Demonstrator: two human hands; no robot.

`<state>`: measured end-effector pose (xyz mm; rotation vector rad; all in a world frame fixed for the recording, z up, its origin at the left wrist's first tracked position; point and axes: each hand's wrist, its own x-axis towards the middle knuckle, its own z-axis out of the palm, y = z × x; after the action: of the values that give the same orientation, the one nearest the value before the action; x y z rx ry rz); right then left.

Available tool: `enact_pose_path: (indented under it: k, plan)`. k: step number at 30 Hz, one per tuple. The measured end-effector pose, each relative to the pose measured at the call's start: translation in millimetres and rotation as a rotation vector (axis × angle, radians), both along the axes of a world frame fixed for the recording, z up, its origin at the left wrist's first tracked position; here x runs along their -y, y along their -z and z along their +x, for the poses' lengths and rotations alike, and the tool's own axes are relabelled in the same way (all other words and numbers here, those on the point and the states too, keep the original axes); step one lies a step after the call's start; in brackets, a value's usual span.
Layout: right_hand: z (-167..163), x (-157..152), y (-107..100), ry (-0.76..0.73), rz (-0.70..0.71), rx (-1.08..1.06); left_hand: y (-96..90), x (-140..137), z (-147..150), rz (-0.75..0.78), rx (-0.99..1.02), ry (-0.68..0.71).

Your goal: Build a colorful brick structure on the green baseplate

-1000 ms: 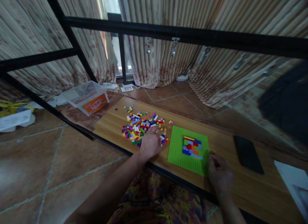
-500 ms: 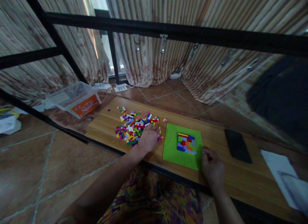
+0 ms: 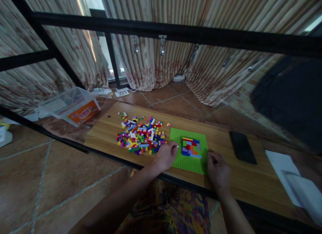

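Observation:
My left hand is over the left edge of the green baseplate, its fingers pinched on a small white brick. On the plate's middle sits a square, multicoloured block of toy bricks, with red, blue, yellow, orange and lilac pieces. My right hand rests at the plate's right edge with its fingers curled together; whether they hold anything is hidden. Left of the plate, a pile of loose toy bricks is spread on the wooden table.
A black phone lies right of the plate, with white paper beyond it. A clear plastic box with an orange label stands past the table's left end. A black metal bar crosses in front of striped curtains.
My left hand has left the brick pile and moved right to the baseplate's edge, with a small white brick now showing at its fingertips. My right hand stays beside the plate.

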<state>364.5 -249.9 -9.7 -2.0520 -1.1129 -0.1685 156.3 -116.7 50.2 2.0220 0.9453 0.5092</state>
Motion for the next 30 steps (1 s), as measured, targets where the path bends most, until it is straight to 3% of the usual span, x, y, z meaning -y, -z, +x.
enact_pose_path:
  k: [3, 11, 19, 30]
  plan:
    - [0, 0, 0, 0.01, 0.001, -0.015, 4.9, 9, 8, -0.02, 0.012, 0.026]
    - [-3, -2, -2, 0.032, -0.008, -0.04, 16.8, 14, 17, 0.19, -0.011, 0.095]
    - [-3, -3, -3, 0.025, 0.011, -0.041, 28.5, 15, 24, 0.21, 0.226, 0.084]
    - [-4, -3, -4, 0.031, 0.001, -0.049, 46.8, 14, 22, 0.295, 0.159, 0.1]
